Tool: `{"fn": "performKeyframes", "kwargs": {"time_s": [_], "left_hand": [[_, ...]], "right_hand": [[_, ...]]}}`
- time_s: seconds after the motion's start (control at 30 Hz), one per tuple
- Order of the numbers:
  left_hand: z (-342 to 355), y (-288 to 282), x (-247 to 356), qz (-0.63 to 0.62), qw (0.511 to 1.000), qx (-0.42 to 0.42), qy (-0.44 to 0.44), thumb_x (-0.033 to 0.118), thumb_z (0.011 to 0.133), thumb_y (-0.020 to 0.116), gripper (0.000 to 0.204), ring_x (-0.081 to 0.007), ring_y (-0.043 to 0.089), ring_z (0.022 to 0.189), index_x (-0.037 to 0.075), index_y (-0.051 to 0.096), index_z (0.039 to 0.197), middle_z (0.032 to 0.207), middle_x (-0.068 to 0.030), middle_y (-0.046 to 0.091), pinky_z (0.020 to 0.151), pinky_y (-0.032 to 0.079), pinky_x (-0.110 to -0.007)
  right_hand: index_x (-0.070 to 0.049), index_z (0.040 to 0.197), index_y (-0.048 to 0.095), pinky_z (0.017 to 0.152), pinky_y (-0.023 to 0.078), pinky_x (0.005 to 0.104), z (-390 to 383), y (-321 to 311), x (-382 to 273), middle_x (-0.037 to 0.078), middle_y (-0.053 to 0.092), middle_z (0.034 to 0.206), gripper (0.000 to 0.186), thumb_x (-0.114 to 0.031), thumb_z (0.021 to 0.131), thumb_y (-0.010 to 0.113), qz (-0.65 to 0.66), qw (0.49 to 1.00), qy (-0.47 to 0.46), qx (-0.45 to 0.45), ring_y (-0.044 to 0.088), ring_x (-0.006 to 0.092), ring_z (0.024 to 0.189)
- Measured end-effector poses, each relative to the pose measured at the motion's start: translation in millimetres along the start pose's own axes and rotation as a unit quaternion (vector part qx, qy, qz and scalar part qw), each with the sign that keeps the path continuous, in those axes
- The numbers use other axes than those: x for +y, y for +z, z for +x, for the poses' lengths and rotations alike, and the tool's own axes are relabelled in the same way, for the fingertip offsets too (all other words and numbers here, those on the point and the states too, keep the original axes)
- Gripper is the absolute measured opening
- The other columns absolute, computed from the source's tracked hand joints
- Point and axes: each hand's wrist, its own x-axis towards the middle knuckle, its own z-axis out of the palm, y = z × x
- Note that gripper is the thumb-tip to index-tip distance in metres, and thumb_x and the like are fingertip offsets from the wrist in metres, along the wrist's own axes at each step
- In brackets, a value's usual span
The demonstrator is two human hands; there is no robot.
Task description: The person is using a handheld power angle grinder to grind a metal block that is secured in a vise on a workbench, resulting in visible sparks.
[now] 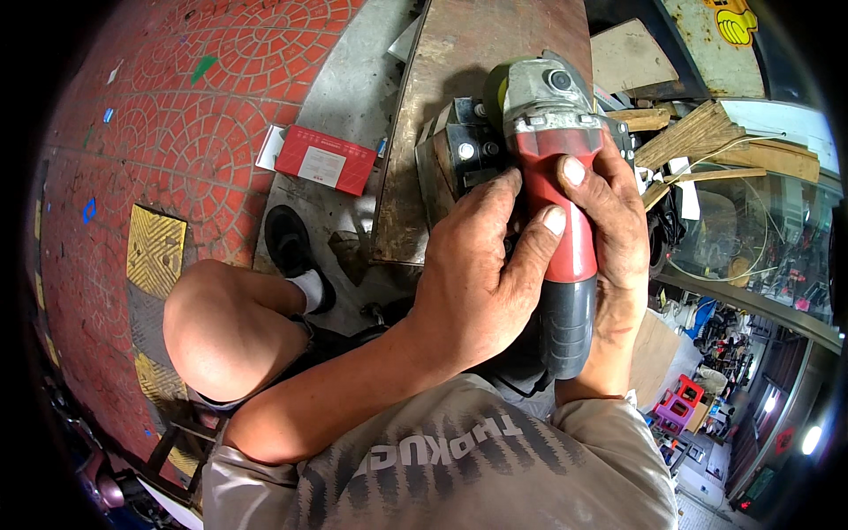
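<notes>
An angle grinder (572,252) is held upright in front of me, with a red body, a black ribbed rear end and a grey metal gear head at the top. My right hand (616,212) wraps its right side, thumb across the red body. From the left, my left hand (473,265) grips it with the thumb pressed on the red body; its other fingers are partly hidden behind the tool. Part of a yellowish disc edge shows beside the gear head. Just behind the grinder, a dark metal fixture with bolts (473,146) stands on the worn bench (495,35).
A red box (327,162) with an open white flap lies left of the bench. Scrap wood pieces (693,137) and a glass panel (751,234) are at the right. A pink and red stool (678,405) stands farther right. Red patterned paving (203,115) covers the left.
</notes>
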Motion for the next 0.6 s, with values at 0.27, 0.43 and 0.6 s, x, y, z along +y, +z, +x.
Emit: {"fn": "performKeyframes", "kwargs": {"time_s": [0.27,0.43,0.6], "left_hand": [[-1,-3,3,0.020,1.000,-0.003,0.005,0.018,0.113,0.076,0.037,-0.0442,0.077,0.095,-0.012,0.068,0.133,0.109,-0.0288,0.076,0.084,0.061,-0.050],[1,-5,6,0.114,0.993,-0.017,0.033,0.019,0.111,0.077,0.038,-0.0496,0.074,0.102,-0.010,0.068,0.134,0.112,-0.0297,0.074,0.089,0.060,-0.054],[0,-7,10,0.137,0.990,-0.019,0.021,0.019,0.111,0.077,0.039,-0.0502,0.072,0.105,-0.011,0.068,0.135,0.115,-0.0305,0.073,0.093,0.059,-0.055]], "right_hand": [[0.004,0.169,0.053,0.119,0.055,0.0394,3,-3,1,0.018,0.076,0.146,0.079,-0.014,0.100,0.088,-0.006,1.000,0.000,-0.021,0.074,0.0264,0.133],[0.005,0.170,0.053,0.118,0.056,0.0394,-4,-2,2,0.019,0.076,0.146,0.080,-0.014,0.100,0.088,0.014,1.000,-0.009,-0.001,0.074,0.0265,0.133],[0.005,0.170,0.052,0.119,0.056,0.0394,-4,-2,4,0.019,0.076,0.146,0.080,-0.013,0.100,0.088,0.013,1.000,-0.013,-0.005,0.074,0.0266,0.133]]}}
